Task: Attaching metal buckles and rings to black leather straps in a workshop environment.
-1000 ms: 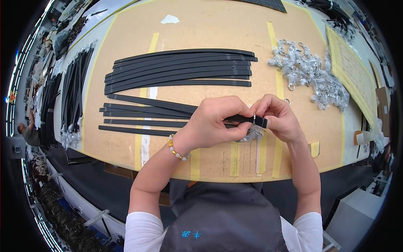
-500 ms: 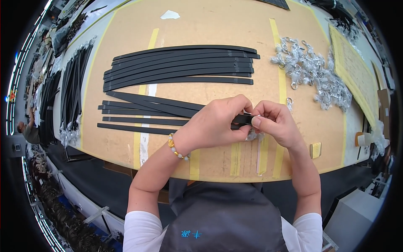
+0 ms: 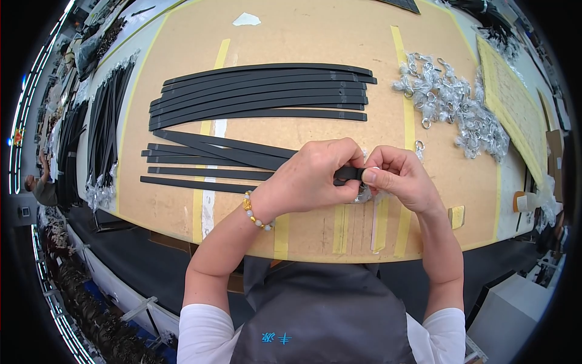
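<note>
A person in a dark apron (image 3: 327, 303) pinched a black strap (image 3: 347, 173) between 2 hands above the near part of a tan table (image 3: 309, 36), right of its middle. The left hand (image 3: 312, 176), a bead bracelet (image 3: 248, 209) at its wrist, was closed on the strap with thumb and fingers; the right hand (image 3: 397, 177), just beside it, gripped the strap's tip between thumb and bent forefinger. Clear plastic (image 3: 364, 195) showed partly hidden beneath them. More straps (image 3: 260, 91) lay side by side on the far side, while loose strips (image 3: 203, 146) fanned out to the left of the hands. At far right sat a pile of plastic-wrapped metal clasps (image 3: 439, 97), with 1 clasp (image 3: 419, 150) apart from it, near the right hand. A co-worker (image 3: 45, 193) stood at far left, beyond hanging bundles (image 3: 109, 121) of black straps.
</note>
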`<state>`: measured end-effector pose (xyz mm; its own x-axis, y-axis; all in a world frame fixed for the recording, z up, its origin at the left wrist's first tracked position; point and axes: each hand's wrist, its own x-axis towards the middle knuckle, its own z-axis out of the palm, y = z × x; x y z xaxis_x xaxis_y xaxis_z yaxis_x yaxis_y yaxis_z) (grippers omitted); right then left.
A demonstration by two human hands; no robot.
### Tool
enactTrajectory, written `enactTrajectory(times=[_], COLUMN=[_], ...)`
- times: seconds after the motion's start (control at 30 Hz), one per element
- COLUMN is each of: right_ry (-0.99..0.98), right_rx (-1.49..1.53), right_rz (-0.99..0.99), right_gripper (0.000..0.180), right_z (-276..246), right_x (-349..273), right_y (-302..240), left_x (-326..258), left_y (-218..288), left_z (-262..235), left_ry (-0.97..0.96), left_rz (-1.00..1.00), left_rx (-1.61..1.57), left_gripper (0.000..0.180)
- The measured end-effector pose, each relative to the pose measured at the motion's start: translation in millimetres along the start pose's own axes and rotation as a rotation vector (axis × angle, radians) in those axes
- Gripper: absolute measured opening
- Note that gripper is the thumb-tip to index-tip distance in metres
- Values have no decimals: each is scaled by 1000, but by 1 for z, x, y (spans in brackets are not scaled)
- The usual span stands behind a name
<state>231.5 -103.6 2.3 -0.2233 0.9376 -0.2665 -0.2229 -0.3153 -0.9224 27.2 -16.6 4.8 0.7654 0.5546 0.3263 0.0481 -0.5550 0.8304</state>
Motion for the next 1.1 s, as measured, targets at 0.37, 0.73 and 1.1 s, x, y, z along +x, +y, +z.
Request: enactTrajectory(times=[0.37,0.73,1.1], right_ry=[13,44,55], right_rx=[-15,-57,-135], right_rz=[10,-4,-32], right_gripper=[21,21,21], right_z=[0,1,6], right_x=[0,0,-1], right_y=[2,4,1], left_x=[-1,-3,-4], left_y=[1,0,-3], left_z=[2,3,3], left_ry=[3,1,-13], left_rz=[-13,-3,12], left_rx=[16,38,65], left_gripper=[20,20,20])
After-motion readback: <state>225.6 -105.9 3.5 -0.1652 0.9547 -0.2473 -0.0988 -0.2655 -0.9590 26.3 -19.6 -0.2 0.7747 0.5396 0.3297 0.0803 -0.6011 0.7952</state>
